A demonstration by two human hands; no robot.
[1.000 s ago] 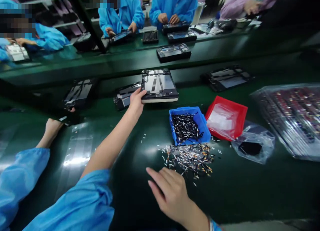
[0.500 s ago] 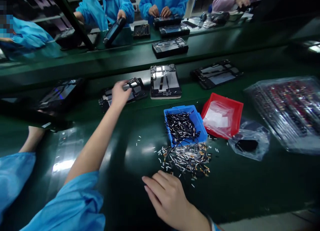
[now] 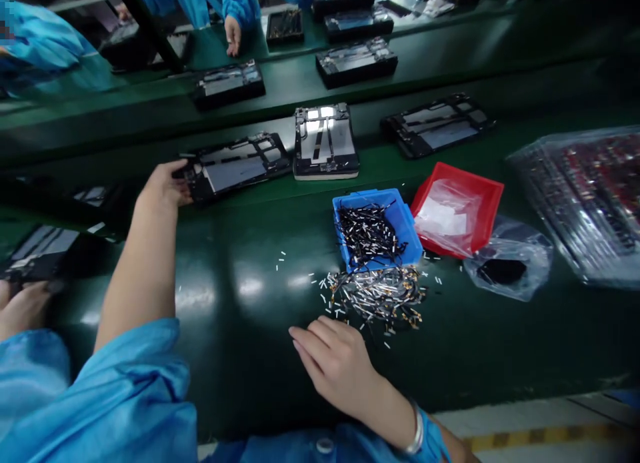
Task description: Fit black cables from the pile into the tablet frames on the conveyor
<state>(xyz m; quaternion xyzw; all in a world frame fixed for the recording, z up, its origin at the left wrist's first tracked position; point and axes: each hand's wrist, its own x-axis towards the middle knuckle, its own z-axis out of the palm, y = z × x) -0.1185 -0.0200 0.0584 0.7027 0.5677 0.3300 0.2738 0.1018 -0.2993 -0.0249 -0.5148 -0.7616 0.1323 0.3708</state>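
Observation:
My left hand [image 3: 165,186] grips the left end of an opened tablet [image 3: 235,169], thumb on top and fingers at its edge. Internal parts and a pale panel show on its face. Close to its right lies another opened tablet [image 3: 325,143] on a stack. My right hand [image 3: 334,356] rests closed on the green table, fingers bent and pressed together; whether anything is inside them is hidden. Just beyond it spreads a pile of thin cables [image 3: 380,293] with small white tips. Behind the pile, a blue bin [image 3: 413,239] holds black cables.
A red bin [image 3: 487,209] with a plastic bag inside adjoins the blue one. Further right are a clear bag [image 3: 537,269] and stacked clear trays [image 3: 565,203]. A co-worker's hand [image 3: 30,306] holds a device at far left. More tablets [image 3: 357,63] line the raised ledge.
My left hand has moved left, from the tablet's top to its left end. A co-worker across has put a device on the ledge. My right hand keeps its pose.

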